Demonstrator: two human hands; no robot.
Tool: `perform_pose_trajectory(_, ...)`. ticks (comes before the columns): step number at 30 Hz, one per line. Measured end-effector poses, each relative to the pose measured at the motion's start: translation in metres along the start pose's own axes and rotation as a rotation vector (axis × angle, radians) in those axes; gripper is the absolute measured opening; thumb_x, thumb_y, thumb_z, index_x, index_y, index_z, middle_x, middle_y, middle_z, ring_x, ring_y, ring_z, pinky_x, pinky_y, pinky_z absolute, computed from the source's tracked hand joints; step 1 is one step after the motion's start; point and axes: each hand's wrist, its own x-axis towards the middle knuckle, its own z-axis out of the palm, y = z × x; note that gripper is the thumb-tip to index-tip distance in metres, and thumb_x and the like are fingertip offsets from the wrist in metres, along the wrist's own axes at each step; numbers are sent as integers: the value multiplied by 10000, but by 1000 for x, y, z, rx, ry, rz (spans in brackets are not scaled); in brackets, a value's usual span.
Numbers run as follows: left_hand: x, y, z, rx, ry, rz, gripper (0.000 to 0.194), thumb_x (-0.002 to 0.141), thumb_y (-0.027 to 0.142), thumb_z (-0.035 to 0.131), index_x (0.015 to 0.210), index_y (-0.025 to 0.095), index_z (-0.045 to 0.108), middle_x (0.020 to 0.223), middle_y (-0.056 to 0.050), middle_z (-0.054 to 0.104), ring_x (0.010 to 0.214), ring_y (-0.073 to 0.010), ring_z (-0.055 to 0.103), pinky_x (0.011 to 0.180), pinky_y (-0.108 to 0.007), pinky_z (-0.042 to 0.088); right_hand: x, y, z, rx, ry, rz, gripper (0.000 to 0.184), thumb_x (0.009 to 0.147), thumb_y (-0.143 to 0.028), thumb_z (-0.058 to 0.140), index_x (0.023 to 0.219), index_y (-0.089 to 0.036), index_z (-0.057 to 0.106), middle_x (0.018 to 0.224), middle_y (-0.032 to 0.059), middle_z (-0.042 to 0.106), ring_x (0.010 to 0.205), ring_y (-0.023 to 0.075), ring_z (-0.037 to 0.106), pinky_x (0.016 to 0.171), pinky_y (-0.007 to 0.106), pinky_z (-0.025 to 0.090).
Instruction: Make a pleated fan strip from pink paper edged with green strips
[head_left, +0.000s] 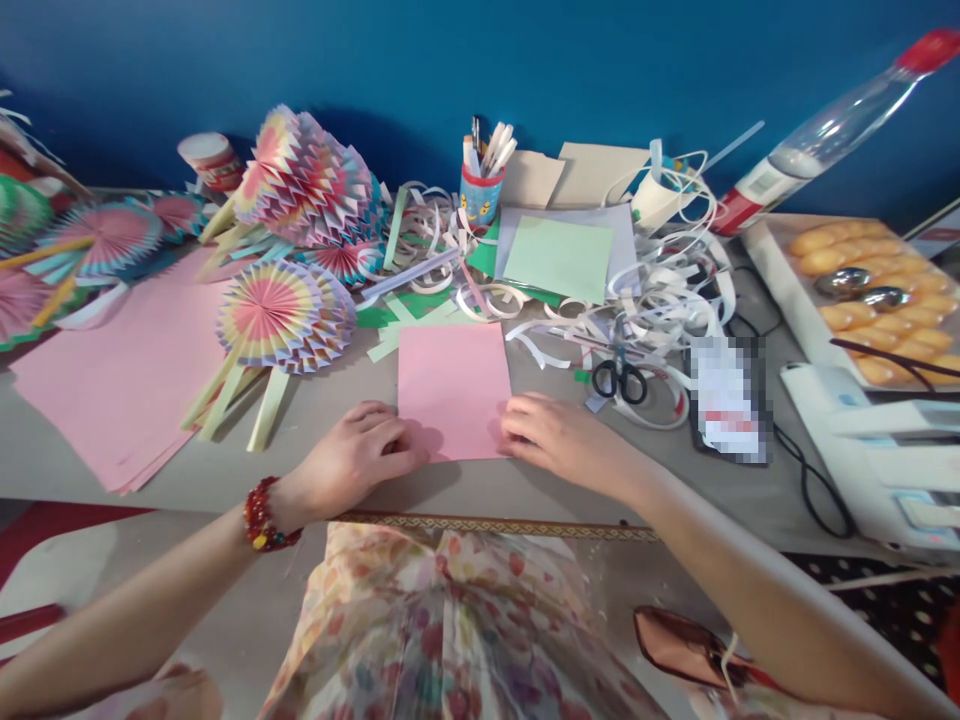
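- Square (454, 390): pink paper, flat on the table (450, 488), between both hands.
- Left hand (361, 458): fingers curled, touching the square's near left corner; cannot tell whether they grip it.
- Right hand (551, 437): fingers curled at the square's right edge, toward its near corner; grip likewise undetermined.
- Left of the square: paper fans (266, 310), then pink sheets (120, 380).
- Right of the square: scissors (619, 378), phone (727, 400).
- Beyond the square: green sheet (559, 257), pen cup (481, 195).
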Motion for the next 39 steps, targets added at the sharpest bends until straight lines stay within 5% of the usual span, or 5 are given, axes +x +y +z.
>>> perform_pose_trajectory(9,-3,-4,7,-9,9,-10,289,998,169,404,1061,252,674,903,-25,639,881,-180,572,1001,-382,377,-7,5,16,-226,132,-64,175,949,-305,594,832,-175,586,924,61,600,837,196,515,769,306,392)
perform_pose_trajectory(15,-2,-2,7,-121,114,-54,202,1002,188,441,1166,177,559,1098,-96,693,986,-177,646,997,-398,435,-12,10,26,-198,235,-36,207,956,-364,572,860,-181,567,939,63,596,886,209,520,785,311,411)
perform_pose_trajectory(26,2,1,2,-86,103,-39,144,998,178,469,1125,159,535,1090,-90,693,970,-186,652,983,-402,447,-14,11,29,-239,330,-109,190,995,-309,509,882,-187,600,929,53,623,879,186,533,806,306,403)
perform_pose_trajectory(39,-3,2,2,111,-29,30,541,958,138,508,1423,410,456,1312,-40,563,1061,-224,528,997,-416,390,-15,10,25,-307,437,-281,246,993,-153,451,976,-243,680,1008,35,674,929,177,544,832,310,402)
